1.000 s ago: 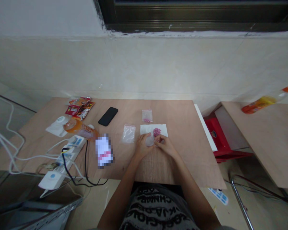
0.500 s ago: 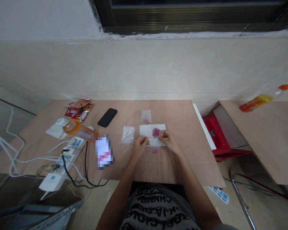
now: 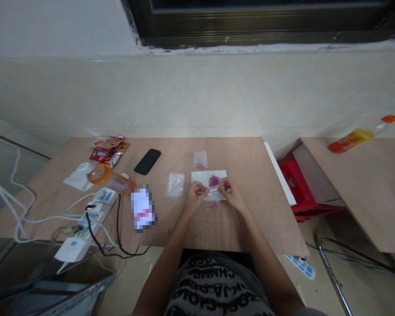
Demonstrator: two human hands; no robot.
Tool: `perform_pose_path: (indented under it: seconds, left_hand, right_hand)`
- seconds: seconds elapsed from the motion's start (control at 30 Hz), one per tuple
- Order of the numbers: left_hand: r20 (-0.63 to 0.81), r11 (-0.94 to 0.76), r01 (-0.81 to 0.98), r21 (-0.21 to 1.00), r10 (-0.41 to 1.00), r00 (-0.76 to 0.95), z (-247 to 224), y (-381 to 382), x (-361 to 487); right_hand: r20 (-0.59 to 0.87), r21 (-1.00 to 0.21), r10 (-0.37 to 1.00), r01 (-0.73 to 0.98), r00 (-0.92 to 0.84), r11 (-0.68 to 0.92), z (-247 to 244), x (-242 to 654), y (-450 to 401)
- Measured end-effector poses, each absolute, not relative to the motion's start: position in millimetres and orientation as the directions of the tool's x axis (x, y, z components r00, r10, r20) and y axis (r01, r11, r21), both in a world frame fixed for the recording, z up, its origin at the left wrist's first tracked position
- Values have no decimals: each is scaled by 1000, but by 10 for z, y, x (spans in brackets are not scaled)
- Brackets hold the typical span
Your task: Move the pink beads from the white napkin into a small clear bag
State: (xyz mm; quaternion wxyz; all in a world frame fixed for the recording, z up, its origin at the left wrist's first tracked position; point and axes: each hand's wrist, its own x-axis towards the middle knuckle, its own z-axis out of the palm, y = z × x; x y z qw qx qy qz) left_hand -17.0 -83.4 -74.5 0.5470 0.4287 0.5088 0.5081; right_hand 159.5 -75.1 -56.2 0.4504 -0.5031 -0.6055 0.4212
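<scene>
A dark-framed window (image 3: 266,26) sits above the pale wall (image 3: 197,94), with the wooden desk (image 3: 260,224) against it and a red stool (image 3: 298,188) alongside.

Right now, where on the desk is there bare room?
Bare desk lies right of the right forearm, and between the black phone and upper bead bag. It's crowded at the left, with orange bottle, wrappers and power strip, and around the white paper.

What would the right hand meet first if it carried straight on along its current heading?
Probably the pile of pink beads on the white paper, just ahead and to the left of the right hand. Its height is unclear, so it might pass over them.
</scene>
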Motion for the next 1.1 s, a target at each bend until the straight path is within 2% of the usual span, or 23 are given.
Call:
perform_pose_path:
  seconds: [0.13,0.3,0.47,0.77,0.93,1.1]
  left_hand:
    - [-144,136,-167,977,989,-36,-748,-815,-136]
    - [-136,126,-148,981,989,-56,-793,-804,-129]
    - [-126,130,-108,986,991,39,-784,-798,-104]
    - [-117,120,-132,984,993,28,-680,-766,16]
    - [-163,165,-132,977,986,25,-640,-723,46]
    - [-138,139,-152,979,990,18,-694,-711,21]
  right_hand:
    - [138,-967,986,204,-88,154,-604,1596,-767]
    - [85,-976,989,188,-122,107,-670,1611,-783]
    - [118,-975,984,171,-133,140,-640,1586,-773]
    - [148,-965,979,195,-137,173,-570,1549,-776]
    - [207,-961,973,163,-101,222,-635,1546,-769]
    - [226,-965,973,129,-36,229,-699,1566,-745]
